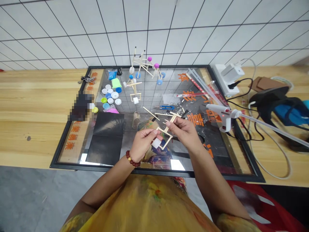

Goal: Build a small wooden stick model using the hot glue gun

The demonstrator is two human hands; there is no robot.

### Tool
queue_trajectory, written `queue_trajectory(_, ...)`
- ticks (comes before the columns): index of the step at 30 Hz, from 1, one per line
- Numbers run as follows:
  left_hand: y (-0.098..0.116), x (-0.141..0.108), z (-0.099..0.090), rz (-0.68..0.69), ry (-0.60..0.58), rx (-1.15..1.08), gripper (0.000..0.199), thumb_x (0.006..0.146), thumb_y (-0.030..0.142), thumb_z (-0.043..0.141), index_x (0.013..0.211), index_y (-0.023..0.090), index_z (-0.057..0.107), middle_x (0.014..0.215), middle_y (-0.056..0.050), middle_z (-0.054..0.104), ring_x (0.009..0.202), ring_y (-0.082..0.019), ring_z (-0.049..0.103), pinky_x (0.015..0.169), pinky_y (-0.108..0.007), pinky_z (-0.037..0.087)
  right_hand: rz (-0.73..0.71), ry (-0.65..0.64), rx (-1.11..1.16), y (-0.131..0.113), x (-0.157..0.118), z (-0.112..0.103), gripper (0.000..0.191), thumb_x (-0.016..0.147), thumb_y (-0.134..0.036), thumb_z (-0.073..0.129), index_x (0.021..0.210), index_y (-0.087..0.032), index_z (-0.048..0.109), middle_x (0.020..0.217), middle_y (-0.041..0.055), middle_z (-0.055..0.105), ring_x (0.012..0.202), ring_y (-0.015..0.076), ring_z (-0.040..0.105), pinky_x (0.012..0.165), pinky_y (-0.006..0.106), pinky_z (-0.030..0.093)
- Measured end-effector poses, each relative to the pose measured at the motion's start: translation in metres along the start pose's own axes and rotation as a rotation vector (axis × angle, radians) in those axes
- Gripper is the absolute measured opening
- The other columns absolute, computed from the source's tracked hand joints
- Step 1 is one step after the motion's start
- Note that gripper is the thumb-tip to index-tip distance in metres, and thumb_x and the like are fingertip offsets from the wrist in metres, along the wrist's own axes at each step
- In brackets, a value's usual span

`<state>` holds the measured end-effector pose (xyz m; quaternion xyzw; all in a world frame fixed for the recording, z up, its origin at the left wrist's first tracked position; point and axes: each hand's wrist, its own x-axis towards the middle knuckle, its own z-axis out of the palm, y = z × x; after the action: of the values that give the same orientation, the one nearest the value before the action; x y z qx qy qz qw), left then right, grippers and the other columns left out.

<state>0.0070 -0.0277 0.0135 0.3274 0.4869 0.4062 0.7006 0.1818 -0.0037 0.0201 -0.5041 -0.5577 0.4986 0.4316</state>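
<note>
Between my two hands, above the glass panel, is a small frame of pale wooden sticks (pixel 167 147) with a white cap (pixel 156 143) at its lower end. My left hand (pixel 142 143) pinches the frame's left side near that cap. With thumb and fingers closed, my right hand (pixel 183 130) grips the upper sticks. Loose sticks (pixel 151 113) and blue-handled snips (pixel 167 107) lie just beyond. Farther off stand similar stick models, one with a white cap (pixel 135 100) at its base and a larger one with pink balls (pixel 156 65).
A white glue gun (pixel 225 117) rests at right beside a power strip (pixel 225 77) and looping cables. Several bottle caps (pixel 114 95) and a black sheet (pixel 106 138) lie at left. Clear glue sticks (pixel 205 85) are at the back right. A tiled wall (pixel 159 32) rises behind.
</note>
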Motion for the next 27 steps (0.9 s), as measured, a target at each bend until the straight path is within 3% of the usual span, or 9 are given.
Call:
queue_trajectory(4, 0.0, 0.0, -0.001, 0.001, -0.014, 0.014, 0.037, 0.073, 0.049, 0.074, 0.082, 0.013, 0.074, 0.07, -0.006, 0.072, 0.051, -0.01, 0.055, 0.051, -0.023, 0.044, 0.014, -0.013, -0.011, 0.003, 0.002, 0.0, 0.034, 0.079, -0.048, 0.07, 0.071, -0.017, 0.058, 0.059, -0.0045, 0.049, 0.053, 0.0085, 0.04, 0.051, 0.023, 0.031)
queue_trajectory(8, 0.001, -0.002, -0.003, 0.026, 0.01, -0.028, 0.039, 0.071, 0.048, 0.077, 0.092, 0.015, 0.074, 0.078, -0.006, 0.073, 0.062, -0.012, 0.06, 0.056, -0.023, 0.046, 0.071, 0.057, 0.008, 0.007, 0.005, 0.006, 0.038, 0.08, -0.052, 0.068, 0.07, -0.018, 0.055, 0.058, -0.0042, 0.049, 0.052, 0.0088, 0.041, 0.05, 0.023, 0.031)
queue_trajectory(21, -0.006, -0.005, -0.01, 0.032, -0.043, -0.073, 0.053, 0.061, 0.026, 0.085, 0.112, 0.019, 0.069, 0.095, -0.002, 0.067, 0.071, -0.01, 0.061, 0.065, -0.026, 0.056, 0.12, 0.142, 0.086, 0.02, 0.013, 0.012, 0.04, 0.079, -0.056, 0.068, 0.068, -0.018, 0.056, 0.056, -0.003, 0.056, 0.048, 0.0084, 0.043, 0.047, 0.023, 0.034)
queue_trajectory(27, -0.005, -0.003, -0.017, 0.076, 0.018, -0.078, 0.054, 0.062, 0.026, 0.085, 0.112, 0.019, 0.066, 0.098, -0.003, 0.066, 0.074, -0.011, 0.062, 0.066, -0.026, 0.057, 0.151, 0.071, 0.047, 0.015, 0.011, 0.012, 0.042, 0.082, -0.059, 0.063, 0.071, -0.018, 0.06, 0.059, -0.0028, 0.056, 0.049, 0.0078, 0.044, 0.048, 0.023, 0.034)
